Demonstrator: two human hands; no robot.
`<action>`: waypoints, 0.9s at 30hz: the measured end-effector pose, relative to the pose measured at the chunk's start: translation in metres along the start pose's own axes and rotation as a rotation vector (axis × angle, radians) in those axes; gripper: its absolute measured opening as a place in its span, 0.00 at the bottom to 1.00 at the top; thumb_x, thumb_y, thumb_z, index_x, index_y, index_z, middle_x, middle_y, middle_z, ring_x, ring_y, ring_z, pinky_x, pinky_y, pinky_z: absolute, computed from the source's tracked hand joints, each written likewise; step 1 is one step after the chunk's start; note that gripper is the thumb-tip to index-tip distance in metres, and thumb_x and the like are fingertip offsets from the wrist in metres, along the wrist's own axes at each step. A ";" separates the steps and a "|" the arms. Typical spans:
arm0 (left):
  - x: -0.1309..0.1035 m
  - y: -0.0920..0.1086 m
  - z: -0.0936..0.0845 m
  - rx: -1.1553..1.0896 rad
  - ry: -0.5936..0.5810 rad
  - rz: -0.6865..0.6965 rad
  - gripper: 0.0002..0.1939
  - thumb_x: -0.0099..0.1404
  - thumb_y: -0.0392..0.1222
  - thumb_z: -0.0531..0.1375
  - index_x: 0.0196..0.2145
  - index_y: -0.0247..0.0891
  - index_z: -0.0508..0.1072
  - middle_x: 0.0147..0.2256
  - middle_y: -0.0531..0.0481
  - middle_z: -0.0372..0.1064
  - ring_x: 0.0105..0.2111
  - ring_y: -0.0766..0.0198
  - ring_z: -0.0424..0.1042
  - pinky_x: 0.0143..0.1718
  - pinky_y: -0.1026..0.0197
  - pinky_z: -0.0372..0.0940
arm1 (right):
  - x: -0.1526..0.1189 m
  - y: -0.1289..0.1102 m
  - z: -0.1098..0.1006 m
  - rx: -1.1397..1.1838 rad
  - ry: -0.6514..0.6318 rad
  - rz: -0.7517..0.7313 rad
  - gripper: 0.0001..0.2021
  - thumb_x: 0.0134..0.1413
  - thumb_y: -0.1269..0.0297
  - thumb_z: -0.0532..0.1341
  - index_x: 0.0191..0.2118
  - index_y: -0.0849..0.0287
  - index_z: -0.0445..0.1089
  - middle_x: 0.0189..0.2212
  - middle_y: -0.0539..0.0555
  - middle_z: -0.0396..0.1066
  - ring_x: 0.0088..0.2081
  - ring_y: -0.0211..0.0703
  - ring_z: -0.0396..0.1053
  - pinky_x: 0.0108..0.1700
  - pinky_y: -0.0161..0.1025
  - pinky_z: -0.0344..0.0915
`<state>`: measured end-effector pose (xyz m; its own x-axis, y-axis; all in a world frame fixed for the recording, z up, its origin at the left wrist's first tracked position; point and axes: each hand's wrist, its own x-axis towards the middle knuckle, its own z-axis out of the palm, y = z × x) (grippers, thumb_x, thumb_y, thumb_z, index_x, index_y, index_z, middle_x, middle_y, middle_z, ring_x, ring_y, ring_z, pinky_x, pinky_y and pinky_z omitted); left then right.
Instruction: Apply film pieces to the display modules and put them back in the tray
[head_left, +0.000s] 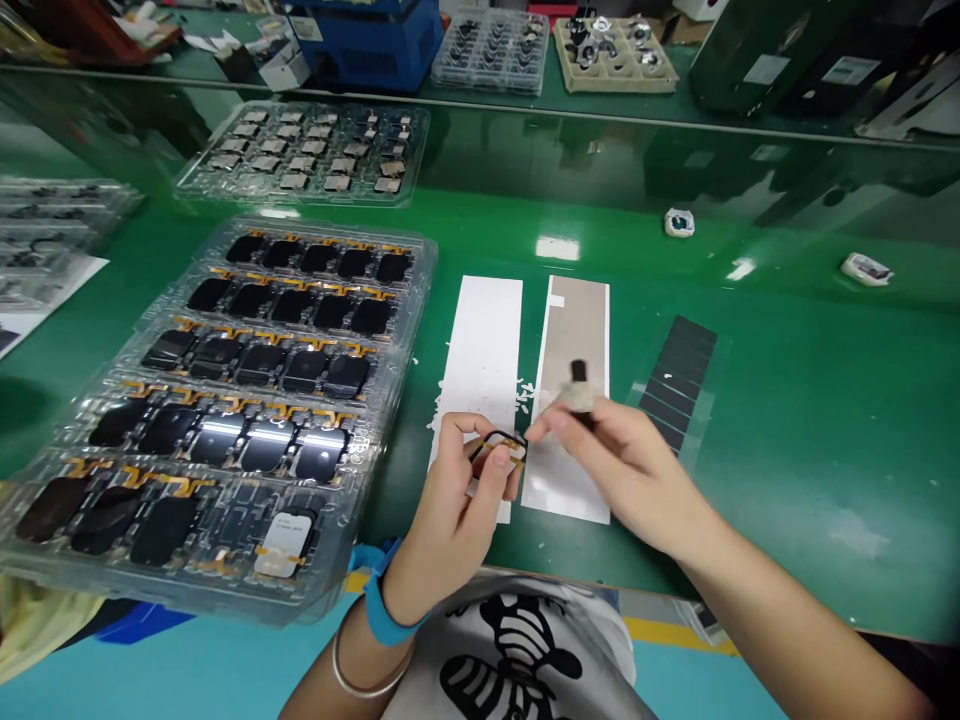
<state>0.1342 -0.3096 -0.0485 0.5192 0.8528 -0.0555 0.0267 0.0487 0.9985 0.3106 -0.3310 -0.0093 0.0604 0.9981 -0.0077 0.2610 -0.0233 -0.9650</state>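
Note:
Pinched in my left hand (469,490) is a small dark-framed part (504,442) with orange flex strips. My right hand (619,455) has its fingers closed around a black-tipped tool (578,372), and its thumb and index finger come close to the framed part's right side. Beneath my left hand lies a white strip sheet (484,330); beneath my right, a grey-beige sheet with white edges (577,330). Small white scraps (523,395) are scattered between the sheets. Whether my right fingertips touch the part is hard to tell.
A clear tray (409,350) of black screens stands at the left, with another parts tray (416,150) behind it. Dark strips on a clear sheet (679,380) lie right. Two small white parts (679,223) are farther back. A shelf holds a blue box (360,45) and trays.

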 end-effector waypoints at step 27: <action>-0.003 0.008 0.036 1.048 -0.518 0.536 0.09 0.68 0.25 0.53 0.41 0.36 0.64 0.57 0.33 0.70 0.63 0.35 0.62 0.52 0.38 0.67 | -0.068 0.049 -0.014 -0.012 0.718 0.073 0.07 0.58 0.62 0.67 0.31 0.59 0.76 0.33 0.53 0.71 0.33 0.39 0.78 0.37 0.36 0.80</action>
<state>0.1633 -0.3304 -0.0404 0.9369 0.3269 0.1235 0.2455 -0.8671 0.4334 0.3331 -0.4004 -0.0519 0.6953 0.7109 0.1062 0.2423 -0.0927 -0.9658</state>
